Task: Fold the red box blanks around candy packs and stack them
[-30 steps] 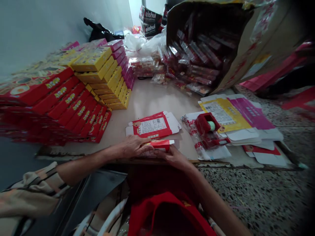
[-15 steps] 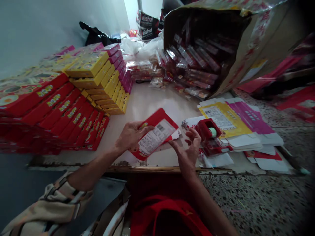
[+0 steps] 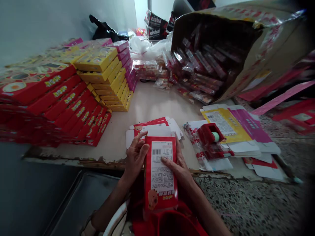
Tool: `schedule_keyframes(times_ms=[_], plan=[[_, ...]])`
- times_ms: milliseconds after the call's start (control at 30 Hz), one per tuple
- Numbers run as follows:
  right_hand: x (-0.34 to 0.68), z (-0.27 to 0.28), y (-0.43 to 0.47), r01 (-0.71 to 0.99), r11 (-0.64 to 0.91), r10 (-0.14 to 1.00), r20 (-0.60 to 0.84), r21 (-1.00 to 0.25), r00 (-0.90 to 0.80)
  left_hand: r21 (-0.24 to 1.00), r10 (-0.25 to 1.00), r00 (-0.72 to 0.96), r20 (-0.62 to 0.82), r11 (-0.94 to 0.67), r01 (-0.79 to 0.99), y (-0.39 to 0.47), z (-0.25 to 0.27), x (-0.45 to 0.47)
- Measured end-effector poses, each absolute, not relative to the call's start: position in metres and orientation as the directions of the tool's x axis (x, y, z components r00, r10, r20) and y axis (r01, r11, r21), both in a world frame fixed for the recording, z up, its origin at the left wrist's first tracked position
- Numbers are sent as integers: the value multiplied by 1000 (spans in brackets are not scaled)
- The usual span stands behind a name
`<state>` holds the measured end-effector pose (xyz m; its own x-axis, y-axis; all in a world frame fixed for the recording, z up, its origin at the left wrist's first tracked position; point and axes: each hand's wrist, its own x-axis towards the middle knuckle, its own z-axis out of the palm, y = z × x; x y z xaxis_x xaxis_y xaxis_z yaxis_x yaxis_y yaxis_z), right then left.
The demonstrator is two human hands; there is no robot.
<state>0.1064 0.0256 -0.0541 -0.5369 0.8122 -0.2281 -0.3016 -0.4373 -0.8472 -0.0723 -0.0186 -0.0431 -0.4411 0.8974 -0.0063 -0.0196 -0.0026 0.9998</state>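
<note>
A flat red carton blank (image 3: pixel 161 173) with a white label and barcode is held upright over my lap, at the table's front edge. My left hand (image 3: pixel 135 155) grips its upper left edge. My right hand (image 3: pixel 178 165) holds the right side, with fingers lying across the label. Just behind them a small pile of flat red carton blanks (image 3: pixel 154 126) lies on the table (image 3: pixel 147 101).
Stacks of red boxes (image 3: pixel 61 98), yellow boxes (image 3: pixel 105 75) and pink boxes (image 3: pixel 125 59) fill the left. A red tape dispenser (image 3: pixel 210 134) sits right of the pile, beside yellow and pink flat blanks (image 3: pixel 233 121). A tipped cardboard box (image 3: pixel 246 49) spills wrapped packets behind.
The red blank has come off the table towards me and turned upright, label facing me. My right hand, open half a second ago, now holds it too.
</note>
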Motion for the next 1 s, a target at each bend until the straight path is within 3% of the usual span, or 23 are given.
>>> schedule_keyframes(times_ms=[200, 367, 467, 567, 700, 767, 900, 1000], plan=[[94, -61, 44, -172, -300, 888, -209, -938, -409, 923, 891, -363, -272, 135, -360, -14, -56, -76], [88, -58, 69, 78, -92, 936, -113, -993, -332, 869, 890, -354, -287, 86, -488, 5, -60, -85], [92, -56, 81, 23, -176, 914, -172, -984, -367, 893, 900, -350, -259, 85, -443, 12, -58, -91], [99, -57, 83, -63, -278, 873, -224, -959, -434, 951, 943, -265, -202, 124, -283, 10, -56, -97], [107, -57, 77, -6, -99, 925, -90, -995, -368, 999, 950, -308, -45, 35, -40, 3, -53, -98], [107, -54, 75, 25, -64, 928, -69, -998, -367, 995, 944, -316, -94, 78, -62, 4, -50, -95], [103, -43, 76, -6, -173, 918, -159, -985, -364, 956, 912, -301, -277, 229, -185, 14, -41, -86], [102, -35, 77, -61, -214, 917, -179, -975, -356, 967, 914, -320, -248, 215, -135, 17, -32, -85]])
